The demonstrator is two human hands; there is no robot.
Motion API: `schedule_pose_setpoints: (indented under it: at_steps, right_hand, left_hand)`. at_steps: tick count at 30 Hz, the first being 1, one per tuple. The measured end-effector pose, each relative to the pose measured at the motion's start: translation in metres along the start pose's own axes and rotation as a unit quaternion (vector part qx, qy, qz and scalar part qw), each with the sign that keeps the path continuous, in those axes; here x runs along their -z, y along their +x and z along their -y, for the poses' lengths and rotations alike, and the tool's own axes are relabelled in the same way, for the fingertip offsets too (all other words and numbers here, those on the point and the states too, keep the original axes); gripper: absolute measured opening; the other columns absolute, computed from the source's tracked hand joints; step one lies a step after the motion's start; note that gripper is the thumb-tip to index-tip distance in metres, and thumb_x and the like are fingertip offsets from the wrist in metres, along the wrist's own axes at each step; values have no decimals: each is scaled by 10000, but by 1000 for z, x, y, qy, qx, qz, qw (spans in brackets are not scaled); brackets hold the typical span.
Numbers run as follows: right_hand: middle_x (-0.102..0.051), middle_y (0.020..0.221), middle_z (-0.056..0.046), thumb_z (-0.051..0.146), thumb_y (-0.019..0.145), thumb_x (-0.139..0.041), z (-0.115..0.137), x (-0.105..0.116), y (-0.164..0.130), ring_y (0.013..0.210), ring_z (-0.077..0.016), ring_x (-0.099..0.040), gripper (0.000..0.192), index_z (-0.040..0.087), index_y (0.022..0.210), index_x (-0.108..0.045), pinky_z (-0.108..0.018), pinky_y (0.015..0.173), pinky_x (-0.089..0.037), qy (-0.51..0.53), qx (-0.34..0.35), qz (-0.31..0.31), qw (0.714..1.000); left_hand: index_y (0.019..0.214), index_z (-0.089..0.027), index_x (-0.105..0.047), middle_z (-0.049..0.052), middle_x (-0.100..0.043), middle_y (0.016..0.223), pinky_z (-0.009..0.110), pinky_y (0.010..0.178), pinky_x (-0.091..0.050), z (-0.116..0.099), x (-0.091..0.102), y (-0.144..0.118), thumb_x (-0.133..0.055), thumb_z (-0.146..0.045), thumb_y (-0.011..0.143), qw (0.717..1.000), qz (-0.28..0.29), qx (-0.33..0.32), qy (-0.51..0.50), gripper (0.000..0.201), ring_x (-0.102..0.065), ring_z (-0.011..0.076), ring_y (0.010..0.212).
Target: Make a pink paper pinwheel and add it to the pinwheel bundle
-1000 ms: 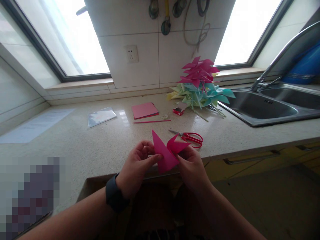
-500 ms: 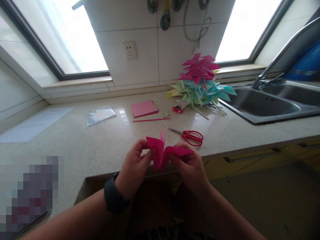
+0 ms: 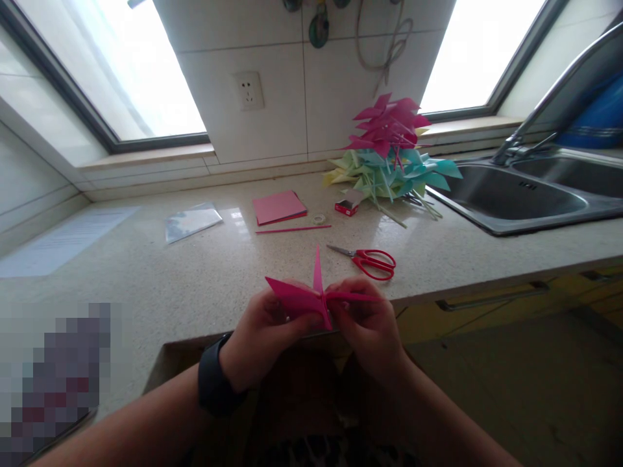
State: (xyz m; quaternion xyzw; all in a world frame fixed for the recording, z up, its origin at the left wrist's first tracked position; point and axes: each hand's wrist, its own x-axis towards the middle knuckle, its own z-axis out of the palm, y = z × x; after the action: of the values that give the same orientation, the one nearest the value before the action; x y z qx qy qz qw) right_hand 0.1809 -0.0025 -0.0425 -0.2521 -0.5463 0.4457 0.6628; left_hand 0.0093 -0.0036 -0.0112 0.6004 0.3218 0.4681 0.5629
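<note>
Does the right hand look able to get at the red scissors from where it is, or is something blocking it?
Probably yes. The red scissors lie flat on the counter just beyond the right hand, with bare counter between them. But that hand and the left hand both grip the pink folded paper, so it must let go first.

- Folded paper (image 3: 311, 298) held between left hand (image 3: 260, 334) and right hand (image 3: 367, 324), over the near edge of the counter (image 3: 146, 272).
- Scissors (image 3: 370, 261) on the counter just behind the right hand.
- Paper stack (image 3: 278, 206) farther back, thin stick (image 3: 293, 229) before it.
- Pinwheel pile (image 3: 389, 155) behind right, beside the sink (image 3: 511, 201).
</note>
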Motion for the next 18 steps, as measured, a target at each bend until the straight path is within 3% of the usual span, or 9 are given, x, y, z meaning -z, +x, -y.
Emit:
schedule_pose_setpoints:
  at_steps: [5,12,18]
  right_hand:
    - [-676,917,-11,92,832,-704,-1,6,-3,850,-144,-639,258,276,1013,-699,-265,737,-544,-15,24,21,999]
    - [-719,959,-12,116,832,-735,1,9,-5,903,-172,-671,164,274,864,-710,-332,802,-570,16,-10,29,999]
    - [-751,974,-7,123,824,-746,2,6,-5,905,-172,-697,163,272,875,-706,-332,802,-585,29,-23,28,999]
  left_hand:
    - [872,-223,-752,-4,-703,863,200,735,-532,-4,0,2,-779,-158,811,999,8,-34,-21,93,-651,109,793]
    - [886,-240,-746,3,-719,911,216,785,-533,-4,0,0,-754,-145,840,999,10,-32,-4,106,-662,123,856]
    - [926,-256,-734,1,-701,952,238,819,-529,0,3,0,-717,-105,864,998,32,-52,2,164,-660,129,901]
